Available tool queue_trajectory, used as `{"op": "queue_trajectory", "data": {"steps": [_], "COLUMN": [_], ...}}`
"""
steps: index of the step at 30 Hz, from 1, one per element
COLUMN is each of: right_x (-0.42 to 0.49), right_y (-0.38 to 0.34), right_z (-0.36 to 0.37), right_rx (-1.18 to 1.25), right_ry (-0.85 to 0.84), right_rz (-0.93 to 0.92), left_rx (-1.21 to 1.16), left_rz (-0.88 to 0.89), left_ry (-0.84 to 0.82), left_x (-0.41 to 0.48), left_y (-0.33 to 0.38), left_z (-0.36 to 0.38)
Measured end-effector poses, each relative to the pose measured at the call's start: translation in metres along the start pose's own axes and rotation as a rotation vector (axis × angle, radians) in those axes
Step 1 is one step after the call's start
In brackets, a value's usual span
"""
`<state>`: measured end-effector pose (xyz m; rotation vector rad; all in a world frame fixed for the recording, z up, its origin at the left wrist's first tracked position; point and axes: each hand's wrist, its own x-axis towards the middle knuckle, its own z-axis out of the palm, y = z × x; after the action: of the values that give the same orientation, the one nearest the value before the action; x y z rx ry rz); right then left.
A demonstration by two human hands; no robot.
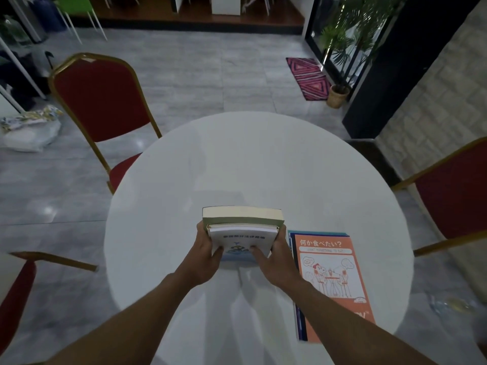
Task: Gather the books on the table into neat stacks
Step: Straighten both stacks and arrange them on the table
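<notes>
Both hands, left hand point(208, 255) and right hand point(274, 255), each grip clamped on a small pile of books point(242, 233) at the round white surface point(237, 159), just beside an orange-covered stack point(332, 280). The smaller top book could slide off if the pile tilts.

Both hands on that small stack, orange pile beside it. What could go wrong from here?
1. The white book on top is smaller than the thick book under it; the left hand and right hand press mostly on its sides, so it may slide askew when released.
2. The right forearm crosses the orange pile; pulling back could drag its top cover out of line.
3. That pile's near end lies close to the table edge, so a nudge might tip it off.
</notes>
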<state>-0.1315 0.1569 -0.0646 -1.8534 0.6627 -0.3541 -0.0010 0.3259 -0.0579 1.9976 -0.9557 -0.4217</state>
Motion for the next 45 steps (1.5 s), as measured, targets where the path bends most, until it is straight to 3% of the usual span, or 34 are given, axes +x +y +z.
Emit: {"op": "queue_trajectory", "data": {"steps": [7,11,13,18,26,38,42,45], "right_x": [-0.002,0.004,0.007,0.008,-0.013,-0.006,-0.004,-0.004], "right_y": [0.011,0.002,-0.003,-0.004,0.014,0.028,0.029,0.026], "right_z": [0.003,-0.005,-0.009,-0.010,0.005,0.018,0.016,0.012], "right_rx": [-0.032,-0.002,0.005,-0.062,-0.220,-0.561,-0.596,-0.589], "right_ry": [-0.087,-0.121,-0.121,-0.115,-0.198,-0.306,-0.354,-0.345], "right_rz": [0.074,0.107,0.182,0.446,0.576,0.605,0.612,0.595], "left_rx": [-0.008,-0.146,-0.212,-0.066,0.076,0.308,0.327,0.423], "left_rz": [-0.063,-0.121,-0.241,-0.594,-0.796,-0.800,-0.798,-0.695], "left_ry": [-0.055,-0.086,-0.130,-0.192,-0.317,-0.450,-0.406,-0.320], "left_x": [-0.001,0.016,0.025,0.027,-0.002,-0.005,-0.001,0.004], "left_y": [-0.003,0.009,0.014,0.014,-0.007,-0.021,-0.014,0.000], "left_z": [-0.001,-0.009,-0.012,-0.005,0.018,0.032,0.033,0.035]}}
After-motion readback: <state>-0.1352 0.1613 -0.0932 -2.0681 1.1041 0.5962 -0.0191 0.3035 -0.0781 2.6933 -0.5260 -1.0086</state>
